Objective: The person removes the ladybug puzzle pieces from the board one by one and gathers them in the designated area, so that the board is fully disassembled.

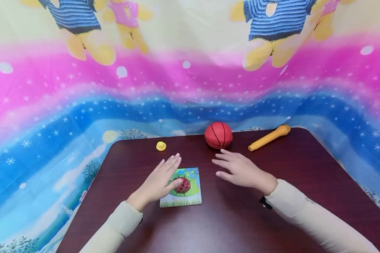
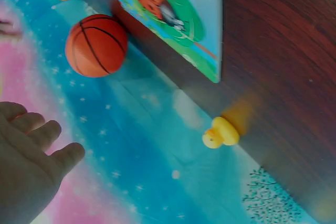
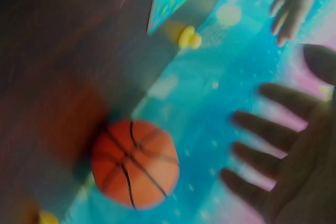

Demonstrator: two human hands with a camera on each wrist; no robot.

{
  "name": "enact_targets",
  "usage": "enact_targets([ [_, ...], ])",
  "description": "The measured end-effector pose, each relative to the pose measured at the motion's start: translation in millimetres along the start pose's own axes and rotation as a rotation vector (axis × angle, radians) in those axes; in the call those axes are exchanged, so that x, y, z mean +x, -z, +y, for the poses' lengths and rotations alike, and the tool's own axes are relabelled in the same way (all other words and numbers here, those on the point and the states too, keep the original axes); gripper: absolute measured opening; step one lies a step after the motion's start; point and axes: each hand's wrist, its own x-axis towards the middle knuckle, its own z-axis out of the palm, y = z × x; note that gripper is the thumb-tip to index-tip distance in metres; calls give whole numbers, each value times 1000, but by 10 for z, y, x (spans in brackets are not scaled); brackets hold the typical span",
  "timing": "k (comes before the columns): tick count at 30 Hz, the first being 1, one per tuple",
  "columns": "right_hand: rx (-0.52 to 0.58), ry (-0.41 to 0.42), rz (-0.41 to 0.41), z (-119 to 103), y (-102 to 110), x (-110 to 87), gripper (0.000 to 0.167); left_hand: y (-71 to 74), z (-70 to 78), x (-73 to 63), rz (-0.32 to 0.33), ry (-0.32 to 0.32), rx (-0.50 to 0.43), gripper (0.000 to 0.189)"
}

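Observation:
In the head view my left hand hovers over the left part of a square ladybug picture board, its fingers straight and holding nothing. The board lies flat on the table, its left side partly hidden by that hand. My right hand is held with spread fingers just in front of a small red basketball, and nothing is in it. The right wrist view shows those spread fingers beside the basketball, with a gap between them.
At the table's back left sits a small yellow rubber duck. A yellow toy microphone lies at the back right. Behind the dark wooden table hangs a printed cloth with bears and snowflakes.

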Motion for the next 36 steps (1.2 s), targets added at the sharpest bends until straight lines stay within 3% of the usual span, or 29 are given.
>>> enact_targets([
  [5, 33, -112, -128, -30, -273, 170, 47, -100, -201, 20, -123, 139, -67, 75],
  [8, 47, -165, -163, -42, -440, 277, 47, -208, -319, 27, -208, 199, -96, 76],
  [14, 64, -265, -176, -66, -643, 496, 48, -378, -442, 38, -308, 245, -109, 74],
  [17, 54, -293, -226, -76, -714, 571, 51, -431, -442, 40, -341, 256, -111, 73],
  [21, 68, -285, -277, -92, -820, 629, 57, -481, -414, 37, -377, 271, -110, 71],
  [28, 77, -203, -328, -125, -948, 706, 57, -489, -351, 37, -404, 275, -110, 68],
  [36, 78, -173, -309, -104, -1062, 807, 51, -520, -364, 43, -393, 277, -88, 69],
])
